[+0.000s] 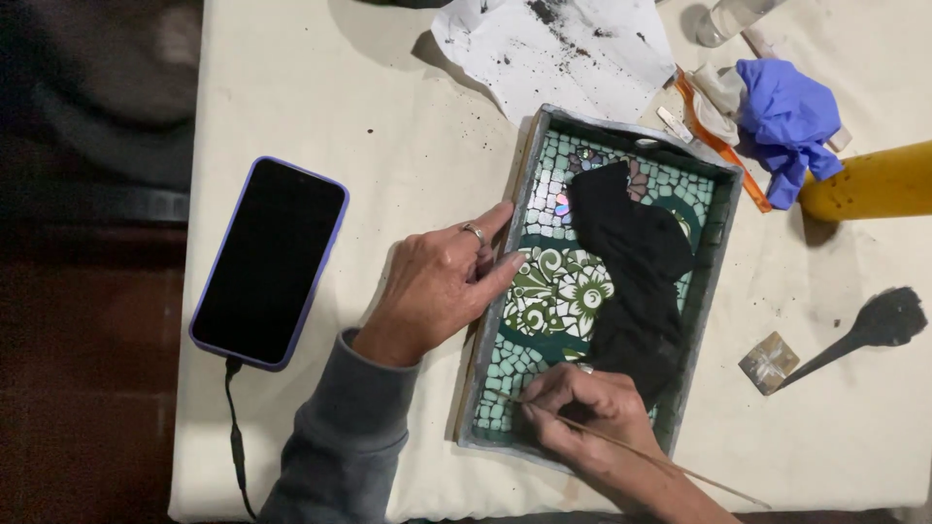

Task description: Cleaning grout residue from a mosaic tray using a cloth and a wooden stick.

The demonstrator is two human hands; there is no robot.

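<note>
Now, head view, step: I am picking at the gaps between the small pale green tiles in the near corner of the mosaic tray (720,254) with a thin wooden stick (670,464)
Doing it well: I judge it wants light strokes along the joints, the tip kept low, so no tile lifts, and the tray held from sliding
Right hand (582,408): fingers pinched together on the stick like a pen, knuckles over the tiles, wrist coming in from the near edge, the stick trailing back over my forearm
Left hand (437,286): fingers loosely apart, resting flat, fingertips pressed on the tray's left rim, a ring on one finger, grey sleeve behind
Tray: on the cream cloth, angled, a black rag (631,272) lying across its middle
Nearby: phone (267,262) to the left, blue glove (788,116) beyond the far corner
</note>
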